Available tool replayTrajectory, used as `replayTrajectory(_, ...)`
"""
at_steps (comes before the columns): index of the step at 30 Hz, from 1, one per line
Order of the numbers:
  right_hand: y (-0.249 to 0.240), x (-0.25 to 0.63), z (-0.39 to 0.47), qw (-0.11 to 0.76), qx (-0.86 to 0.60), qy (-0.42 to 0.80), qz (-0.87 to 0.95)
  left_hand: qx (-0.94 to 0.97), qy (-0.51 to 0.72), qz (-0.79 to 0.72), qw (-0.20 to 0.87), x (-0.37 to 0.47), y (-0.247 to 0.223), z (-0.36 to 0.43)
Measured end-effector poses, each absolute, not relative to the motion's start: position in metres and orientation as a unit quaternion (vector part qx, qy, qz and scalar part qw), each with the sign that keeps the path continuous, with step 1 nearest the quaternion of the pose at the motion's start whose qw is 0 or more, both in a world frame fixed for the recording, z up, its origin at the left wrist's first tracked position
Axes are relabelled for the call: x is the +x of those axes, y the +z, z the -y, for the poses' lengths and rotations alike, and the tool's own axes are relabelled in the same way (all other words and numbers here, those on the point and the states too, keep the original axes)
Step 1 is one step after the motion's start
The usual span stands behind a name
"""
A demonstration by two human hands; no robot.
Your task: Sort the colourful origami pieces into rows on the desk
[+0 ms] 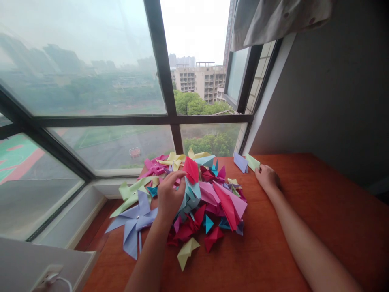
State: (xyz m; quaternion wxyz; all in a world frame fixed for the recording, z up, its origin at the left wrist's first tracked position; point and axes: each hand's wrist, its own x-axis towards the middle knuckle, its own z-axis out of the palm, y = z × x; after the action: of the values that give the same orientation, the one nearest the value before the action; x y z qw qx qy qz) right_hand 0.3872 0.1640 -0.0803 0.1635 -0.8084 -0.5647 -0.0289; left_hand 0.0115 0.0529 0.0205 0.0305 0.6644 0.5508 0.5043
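My left hand is over a heap of folded coloured paper, its thumb and fingers pinching the edge of a red folded paper piece. To the right of the heap, my right hand grips the lower corner of a pale green folded paper piece. A lavender folded paper piece stands just left of the green one, near the table's back edge. Beside my left forearm lies a lavender paper pinwheel, with a light green pinwheel behind it. A pink and red paper plane rests on the heap's right side.
The heap lies on a reddish-brown wooden table against a dark-framed window. A yellow folded paper piece is at the heap's front. A wall socket with a plugged-in white cable is at lower left. Grey cloth hangs above.
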Motion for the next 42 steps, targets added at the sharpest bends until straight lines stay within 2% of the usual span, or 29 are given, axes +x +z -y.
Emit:
replayTrajectory(8,-0.081,0.388,-0.163,0.208,-0.810,-0.033,0.547,0.648,0.499,-0.575,0.030,0.007,0.019,-0.053)
replayTrajectory(14,-0.075,0.387,-0.150,0.358,-0.775,-0.044,0.519,0.631,0.504,-0.588,0.038,0.003,0.023,-0.052)
replayTrajectory(20,-0.052,0.358,-0.136,0.422,-0.706,-0.036,0.568,0.679,0.398,-0.616,0.029,0.006,0.028,-0.048)
replayTrajectory(29,-0.041,0.313,-0.122,0.439,-0.605,0.032,0.663,0.755,0.307,-0.579,0.014,0.015,0.028,-0.046)
replayTrajectory(42,-0.044,0.310,-0.122,0.425,-0.601,0.048,0.675,0.720,0.356,-0.596,0.020,0.017,0.028,-0.046)
